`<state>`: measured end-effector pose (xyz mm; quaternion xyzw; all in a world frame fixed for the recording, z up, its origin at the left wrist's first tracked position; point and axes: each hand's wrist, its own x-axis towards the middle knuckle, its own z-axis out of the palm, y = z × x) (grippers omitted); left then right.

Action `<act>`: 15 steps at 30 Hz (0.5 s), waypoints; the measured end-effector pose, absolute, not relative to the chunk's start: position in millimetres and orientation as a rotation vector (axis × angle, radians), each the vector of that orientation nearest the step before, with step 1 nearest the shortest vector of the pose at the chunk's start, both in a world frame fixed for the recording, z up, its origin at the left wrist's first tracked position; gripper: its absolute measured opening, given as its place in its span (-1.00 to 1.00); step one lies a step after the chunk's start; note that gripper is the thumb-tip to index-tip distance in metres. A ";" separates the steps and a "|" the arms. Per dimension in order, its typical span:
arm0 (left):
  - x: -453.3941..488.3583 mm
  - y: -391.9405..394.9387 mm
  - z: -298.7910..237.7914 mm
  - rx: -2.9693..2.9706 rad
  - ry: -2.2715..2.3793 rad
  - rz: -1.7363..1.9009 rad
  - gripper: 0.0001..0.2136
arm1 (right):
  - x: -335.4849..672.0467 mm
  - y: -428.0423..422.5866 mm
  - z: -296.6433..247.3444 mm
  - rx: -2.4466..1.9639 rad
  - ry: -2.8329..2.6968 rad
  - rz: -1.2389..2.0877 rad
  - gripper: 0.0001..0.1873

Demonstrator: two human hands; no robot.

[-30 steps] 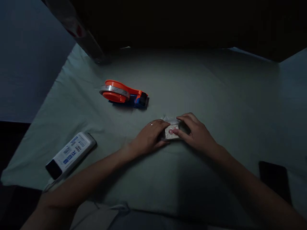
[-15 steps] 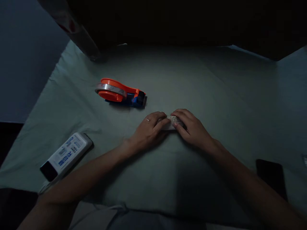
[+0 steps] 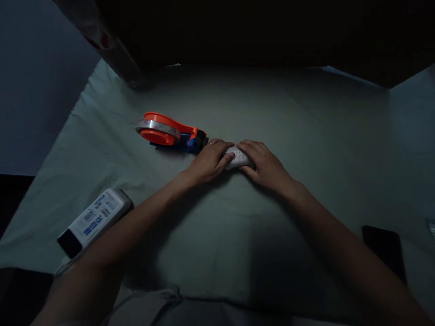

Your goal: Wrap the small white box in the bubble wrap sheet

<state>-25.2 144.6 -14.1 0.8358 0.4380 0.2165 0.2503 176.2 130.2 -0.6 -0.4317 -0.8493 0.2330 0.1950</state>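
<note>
A small bundle of bubble wrap [image 3: 239,157], whitish and rolled up, lies on the pale green cloth between my hands. My left hand [image 3: 212,158] grips its left end, thumb along the near side. Around the right end is my right hand [image 3: 261,162], fingers over the top and thumb at the near edge. What the wrap may contain is hidden. Just left of my left hand lies an orange and blue tape dispenser [image 3: 170,131] with a roll of tape on it; my fingers are close to its cutting end.
A white box-shaped device with blue print [image 3: 97,222] lies at the left, a cord at its near end. A dark phone-like slab [image 3: 384,251] is at the right. A large dark surface [image 3: 254,31] borders the cloth [image 3: 306,136] at the back, beside a wrapped roll [image 3: 112,50].
Both hands have moved away from me with the bubble wrap bundle, closer to the tape dispenser. More of the bundle's upper side shows. The dispenser stays in place.
</note>
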 end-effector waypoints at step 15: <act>-12.8 89.9 9.8 1.618 1.118 0.805 -0.46 | 179.2 112.2 19.3 -1.338 -1.486 1.719 -0.60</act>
